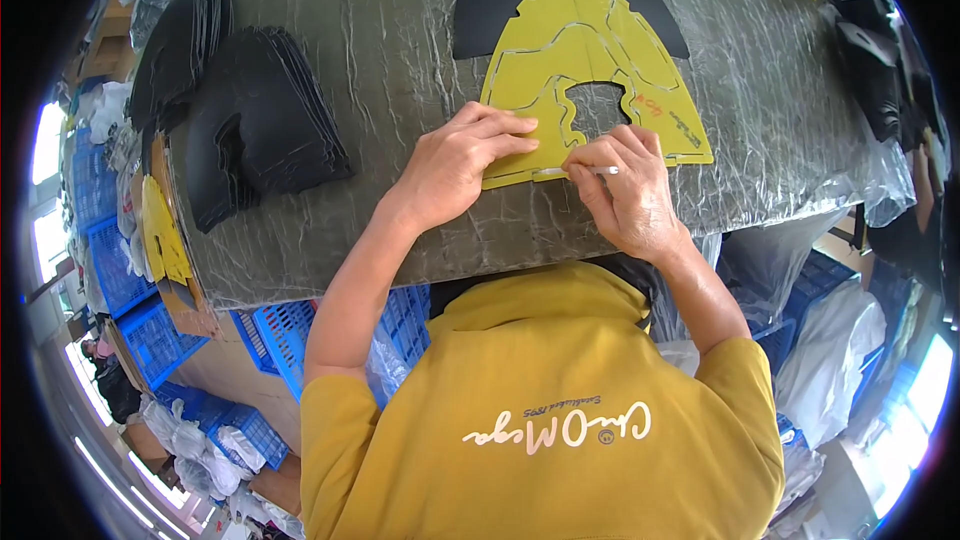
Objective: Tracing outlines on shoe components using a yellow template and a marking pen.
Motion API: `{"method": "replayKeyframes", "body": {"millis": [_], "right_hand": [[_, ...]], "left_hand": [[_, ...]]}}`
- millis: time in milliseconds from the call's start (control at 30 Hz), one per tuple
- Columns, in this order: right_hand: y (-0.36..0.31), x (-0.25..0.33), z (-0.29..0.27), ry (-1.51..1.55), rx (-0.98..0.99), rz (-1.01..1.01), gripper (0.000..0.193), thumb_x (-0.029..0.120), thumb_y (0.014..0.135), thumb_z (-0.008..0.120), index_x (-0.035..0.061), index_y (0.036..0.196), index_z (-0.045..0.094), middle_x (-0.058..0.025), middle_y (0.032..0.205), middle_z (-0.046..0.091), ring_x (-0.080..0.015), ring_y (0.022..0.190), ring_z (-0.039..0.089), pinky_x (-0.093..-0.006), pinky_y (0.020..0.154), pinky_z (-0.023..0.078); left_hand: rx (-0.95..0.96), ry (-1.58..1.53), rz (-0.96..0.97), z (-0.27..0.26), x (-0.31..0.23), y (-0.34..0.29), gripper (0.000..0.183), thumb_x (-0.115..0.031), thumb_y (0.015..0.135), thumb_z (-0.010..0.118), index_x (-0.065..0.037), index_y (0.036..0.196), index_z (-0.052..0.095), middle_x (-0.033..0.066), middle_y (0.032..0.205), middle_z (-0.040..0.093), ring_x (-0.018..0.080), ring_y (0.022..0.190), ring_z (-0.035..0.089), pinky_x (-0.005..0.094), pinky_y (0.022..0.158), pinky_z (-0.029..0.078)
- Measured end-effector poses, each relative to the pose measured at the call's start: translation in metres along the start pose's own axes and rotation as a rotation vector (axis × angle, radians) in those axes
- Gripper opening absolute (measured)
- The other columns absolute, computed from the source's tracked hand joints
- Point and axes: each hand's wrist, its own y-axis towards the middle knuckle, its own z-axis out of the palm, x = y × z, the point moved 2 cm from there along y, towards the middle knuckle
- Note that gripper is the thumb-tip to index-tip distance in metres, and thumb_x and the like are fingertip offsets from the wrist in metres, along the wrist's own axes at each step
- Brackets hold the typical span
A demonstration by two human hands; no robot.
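A yellow template (540, 45) with a notched top edge, slots and a cut-out lies on the table near its front edge. Beneath it shows a curved black sheet piece (485, 0), reaching past the template's upper end. My left hand (448, 162) rests on the template's left side, palm down, fingers stretched out and pressing it. In my right hand (632, 195), a slim white pen (606, 170) is pinched between thumb and fingers. Its tip end is at the template's lower edge, by a slot below the cut-out; the exact contact is hidden by my fingers.
Stacks of black cut pieces (270, 105) lie on the left of the plastic-covered table (400, 30). Another yellow template (163, 230) hangs at the table's left side. Blue crates (160, 340) stand below on the left, and clear plastic bags (830, 350) sit on the right.
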Motion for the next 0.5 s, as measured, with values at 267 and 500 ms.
{"method": "replayKeyframes", "body": {"millis": [267, 500], "right_hand": [[-0.009, -0.007, -0.015, -0.074, -0.029, 0.033, 0.011, 0.004, 0.091, 0.070, 0.0098, 0.096, 0.063, -0.0008, 0.084, 0.066, -0.0250, 0.079, 0.061, -0.0396, 0.085, 0.042], [-0.006, -0.004, -0.008, 0.006, -0.007, 0.041, 0.011, 0.004, 0.090, 0.072, 0.0096, 0.093, 0.063, -0.0015, 0.083, 0.066, -0.0243, 0.079, 0.062, -0.0397, 0.085, 0.042]], "left_hand": [[0.004, 0.016, -0.014, 0.000, -0.004, 0.000, 0.054, 0.017, 0.078, 0.054, -0.012, 0.118, 0.076, -0.0003, 0.132, 0.070, 0.0251, 0.122, 0.063, 0.0369, 0.099, 0.058], [-0.002, 0.067, -0.002, 0.002, -0.004, 0.001, 0.041, 0.010, 0.086, 0.059, -0.011, 0.116, 0.076, -0.0035, 0.131, 0.070, 0.0207, 0.123, 0.062, 0.0377, 0.096, 0.061]]}}
